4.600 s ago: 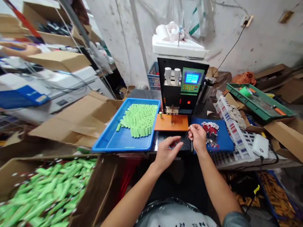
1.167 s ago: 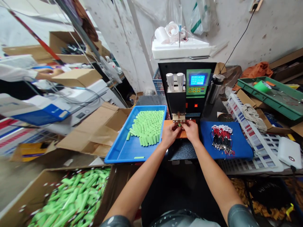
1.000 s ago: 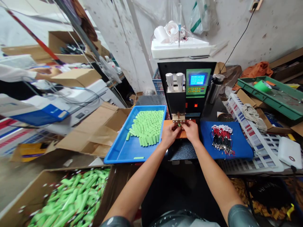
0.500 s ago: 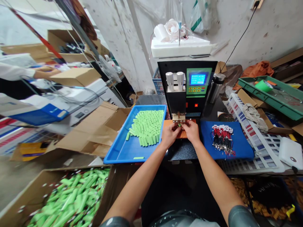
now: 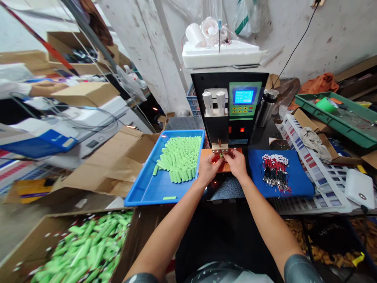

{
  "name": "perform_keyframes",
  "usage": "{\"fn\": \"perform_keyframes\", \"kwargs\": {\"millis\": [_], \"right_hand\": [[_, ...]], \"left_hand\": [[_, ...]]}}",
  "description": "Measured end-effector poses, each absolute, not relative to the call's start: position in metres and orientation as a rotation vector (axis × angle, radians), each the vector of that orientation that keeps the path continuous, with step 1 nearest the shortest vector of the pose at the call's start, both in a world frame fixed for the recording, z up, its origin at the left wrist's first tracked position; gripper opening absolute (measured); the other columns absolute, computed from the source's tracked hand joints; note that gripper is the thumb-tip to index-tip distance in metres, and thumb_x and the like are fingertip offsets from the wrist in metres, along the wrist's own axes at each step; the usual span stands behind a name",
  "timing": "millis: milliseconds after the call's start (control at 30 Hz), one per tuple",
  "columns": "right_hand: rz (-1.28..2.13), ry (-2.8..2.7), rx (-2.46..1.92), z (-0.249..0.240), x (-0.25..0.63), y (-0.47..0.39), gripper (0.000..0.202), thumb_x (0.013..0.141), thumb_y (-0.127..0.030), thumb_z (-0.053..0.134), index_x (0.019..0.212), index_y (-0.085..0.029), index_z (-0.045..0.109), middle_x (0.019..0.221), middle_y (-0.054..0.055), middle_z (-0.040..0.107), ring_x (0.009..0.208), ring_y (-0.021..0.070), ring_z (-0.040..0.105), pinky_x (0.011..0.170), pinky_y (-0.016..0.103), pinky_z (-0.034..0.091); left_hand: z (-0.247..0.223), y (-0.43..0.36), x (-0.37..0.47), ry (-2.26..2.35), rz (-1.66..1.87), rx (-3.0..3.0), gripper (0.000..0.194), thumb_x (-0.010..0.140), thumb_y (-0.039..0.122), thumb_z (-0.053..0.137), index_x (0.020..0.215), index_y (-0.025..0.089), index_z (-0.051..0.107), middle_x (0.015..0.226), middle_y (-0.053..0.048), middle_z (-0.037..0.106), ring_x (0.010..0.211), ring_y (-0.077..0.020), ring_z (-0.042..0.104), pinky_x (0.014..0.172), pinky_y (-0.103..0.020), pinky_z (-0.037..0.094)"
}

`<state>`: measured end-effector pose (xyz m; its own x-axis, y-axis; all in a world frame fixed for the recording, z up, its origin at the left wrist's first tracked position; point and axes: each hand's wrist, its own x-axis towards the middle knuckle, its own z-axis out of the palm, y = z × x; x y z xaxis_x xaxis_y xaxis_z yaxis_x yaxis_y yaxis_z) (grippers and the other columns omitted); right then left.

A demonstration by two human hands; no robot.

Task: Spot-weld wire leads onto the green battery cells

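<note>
Both hands meet at the foot of a black spot welder [image 5: 216, 129], below its two copper electrode pins [image 5: 219, 144]. My left hand [image 5: 209, 168] pinches a green battery cell [image 5: 221, 155], mostly covered by fingers. My right hand [image 5: 236, 163] is closed against the cell's other side, with a wire lead's small white plug [image 5: 235, 149] sticking out above its fingers. Under the hands is an orange block [image 5: 228, 168]; a bright orange glow shows beside the left fingers. Many more green cells [image 5: 179, 155] stand and lie in a blue tray [image 5: 141, 192] on the left.
Wire leads [image 5: 276, 173] with white plugs lie on a blue cloth [image 5: 303, 184] at right. Beyond are a white crate [image 5: 312, 173], a power bank [image 5: 359, 188] and a steel flask [image 5: 267, 106]. A carton [image 5: 29, 243] of wired green cells stands lower left. Another person's hand [image 5: 48, 87] shows far left.
An orange glow with sparks has appeared at the cell and around the left side. The welder's screen reads differently. The view has shifted slightly; both hands stay in place.
</note>
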<state>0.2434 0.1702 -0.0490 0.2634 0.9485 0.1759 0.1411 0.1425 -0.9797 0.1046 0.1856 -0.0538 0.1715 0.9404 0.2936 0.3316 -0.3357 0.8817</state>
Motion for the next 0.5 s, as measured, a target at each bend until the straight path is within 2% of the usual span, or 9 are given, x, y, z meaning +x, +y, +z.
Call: {"fn": "perform_keyframes", "kwargs": {"millis": [167, 300, 500], "right_hand": [[0.808, -1.169, -1.302, -0.050, 0.245, 0.170, 0.023, 0.080, -0.040, 0.065, 0.089, -0.020, 0.071, 0.083, 0.005, 0.074, 0.078, 0.0218, 0.068, 0.074, 0.033, 0.054], [0.833, -1.188, -1.274, -0.049, 0.247, 0.172, 0.023, 0.080, -0.040, 0.064, 0.087, -0.019, 0.070, 0.084, 0.006, 0.074, 0.079, 0.0219, 0.068, 0.076, 0.034, 0.055], [1.064, -1.074, -1.109, -0.047, 0.256, 0.164, 0.029, 0.078, -0.046, 0.067, 0.080, -0.017, 0.066, 0.083, 0.006, 0.072, 0.081, 0.0207, 0.070, 0.082, 0.036, 0.057]], "left_hand": [[-0.051, 0.185, 0.105, 1.229, 1.141, 1.866, 0.028, 0.085, 0.031, 0.064, 0.108, 0.019, 0.074, 0.085, -0.004, 0.074, 0.071, -0.0168, 0.064, 0.069, -0.027, 0.049], [-0.051, 0.186, 0.106, 1.242, 1.161, 1.921, 0.024, 0.083, 0.029, 0.064, 0.102, 0.019, 0.075, 0.084, -0.005, 0.073, 0.073, -0.0167, 0.062, 0.067, -0.026, 0.046], [-0.052, 0.185, 0.106, 1.136, 1.181, 1.789, 0.023, 0.079, 0.036, 0.070, 0.090, 0.016, 0.075, 0.078, -0.006, 0.072, 0.071, -0.0178, 0.064, 0.066, -0.027, 0.049]]}}
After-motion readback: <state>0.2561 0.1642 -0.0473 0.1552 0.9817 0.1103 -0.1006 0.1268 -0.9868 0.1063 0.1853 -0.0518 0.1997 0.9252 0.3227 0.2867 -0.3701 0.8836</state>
